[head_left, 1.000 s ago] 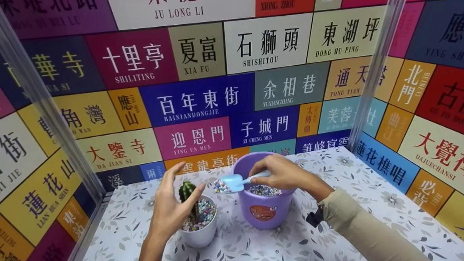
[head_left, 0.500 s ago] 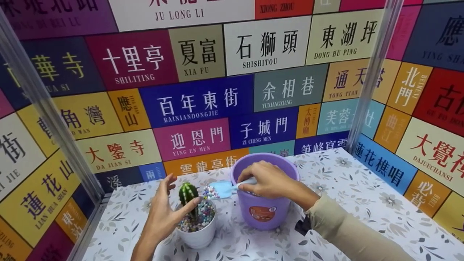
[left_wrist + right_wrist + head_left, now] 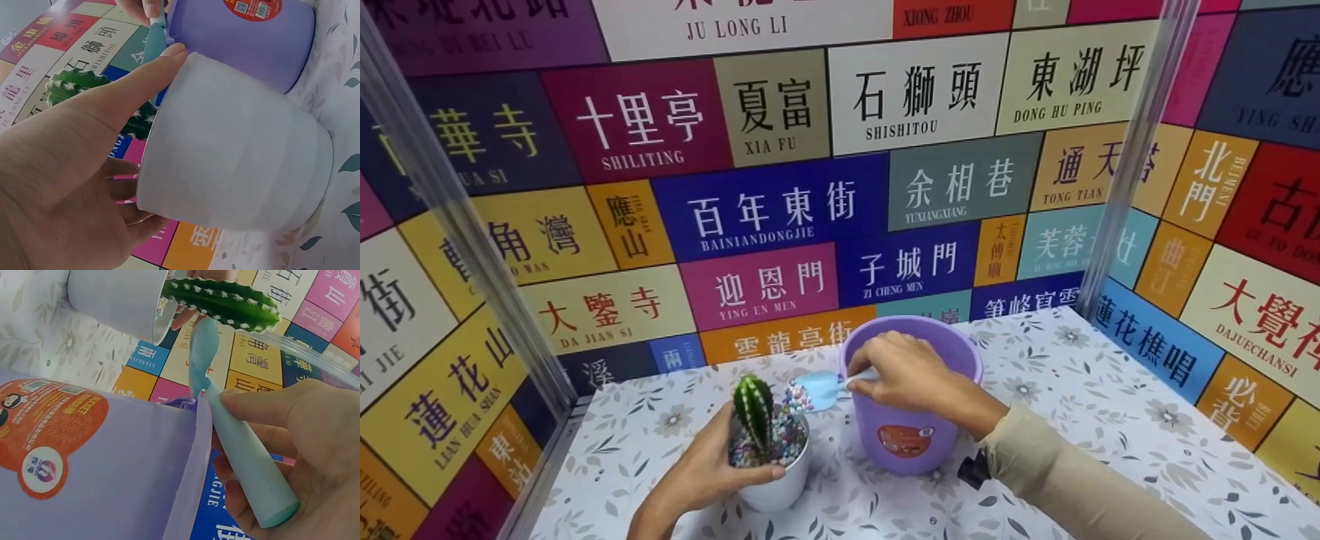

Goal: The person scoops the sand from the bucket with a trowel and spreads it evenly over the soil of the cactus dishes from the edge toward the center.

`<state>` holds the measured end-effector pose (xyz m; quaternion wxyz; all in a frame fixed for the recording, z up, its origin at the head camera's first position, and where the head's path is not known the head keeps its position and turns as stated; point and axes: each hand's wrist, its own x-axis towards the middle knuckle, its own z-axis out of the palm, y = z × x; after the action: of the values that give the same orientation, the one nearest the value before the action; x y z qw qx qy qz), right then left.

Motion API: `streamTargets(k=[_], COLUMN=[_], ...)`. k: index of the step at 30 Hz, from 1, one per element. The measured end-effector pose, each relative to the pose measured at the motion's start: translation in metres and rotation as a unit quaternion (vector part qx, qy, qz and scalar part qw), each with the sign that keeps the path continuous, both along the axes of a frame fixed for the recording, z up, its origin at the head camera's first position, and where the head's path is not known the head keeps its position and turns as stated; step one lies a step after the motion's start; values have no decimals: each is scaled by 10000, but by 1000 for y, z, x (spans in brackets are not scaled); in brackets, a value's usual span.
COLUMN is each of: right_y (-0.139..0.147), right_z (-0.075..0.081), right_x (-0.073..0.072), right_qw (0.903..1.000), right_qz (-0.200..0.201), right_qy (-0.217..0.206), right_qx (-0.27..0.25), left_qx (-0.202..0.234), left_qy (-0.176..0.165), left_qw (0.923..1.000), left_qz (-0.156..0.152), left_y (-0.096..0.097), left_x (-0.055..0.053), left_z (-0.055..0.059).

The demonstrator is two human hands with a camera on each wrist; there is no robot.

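Observation:
A green cactus (image 3: pixel 753 409) stands in a white flowerpot (image 3: pixel 780 486) filled with multicoloured pebbles. My left hand (image 3: pixel 701 469) holds the pot at its rim, thumb along the near side and fingers round the far left side; the left wrist view shows the thumb (image 3: pixel 140 84) lying against the rim. Over the purple bucket (image 3: pixel 949 442), my right hand (image 3: pixel 904 371) grips a light blue scoop (image 3: pixel 823 390) by its handle (image 3: pixel 247 461). Pebbles lie on the scoop's blade, its tip close to the pot's right rim. My right hand hides much of the bucket's inside.
A table with a leaf-patterned white cloth (image 3: pixel 1035 480) carries the pot and bucket. Behind it rises a wall of colourful name panels (image 3: pixel 765 210), with clear upright corner strips (image 3: pixel 1132 150) at both sides.
My left hand has come down from beside the cactus onto the pot's rim. The right hand has carried the loaded scoop leftward from above the bucket to the pot's edge.

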<state>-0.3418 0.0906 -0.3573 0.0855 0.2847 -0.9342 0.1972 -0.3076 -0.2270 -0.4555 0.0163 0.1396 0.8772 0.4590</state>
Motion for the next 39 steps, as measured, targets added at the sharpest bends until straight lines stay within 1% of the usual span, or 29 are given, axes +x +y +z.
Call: streamTargets(k=[2,7,9,13,20,27,30,32,37,39], right_y=[-3,-12,-14,-16,-15,-14,-14,-14,-14,-13], right_z=[0,0,0,-1,-1,-2,-2,-1,-1,-2], right_x=[2,6,7,9,13,14,15,15,16,17], right_qw=[9999,9986,9977,9965,9961,9956,9949,9945,9930,9925], right_qz=[-62,-215,-274,-315,-259,-209,-215,-224,-218,-202], right_qy=[98,399,492,610,703,740,771,785,833,865], right_qx=[63,278,365,470,469,538,606,663,812,841], left_qx=[49,-62,-79,-7,-239,-271,-270,-340,-740,-785], left_qy=[-28,12,30,-47,-35,3,82,113,-114,-192], left_qw=[10000,9999,9998,9994,9987,9985,9985,9986,9972,9967], left_qz=[-63,-81,-171,-336,-448,-479,-475,-392,22,31], left_y=[0,1,1,-2,-7,-8,-7,-5,-4,-5], left_x=[0,1,2,3,3,4,3,4,9,10], left_z=[0,2,3,6,8,7,8,8,9,9])
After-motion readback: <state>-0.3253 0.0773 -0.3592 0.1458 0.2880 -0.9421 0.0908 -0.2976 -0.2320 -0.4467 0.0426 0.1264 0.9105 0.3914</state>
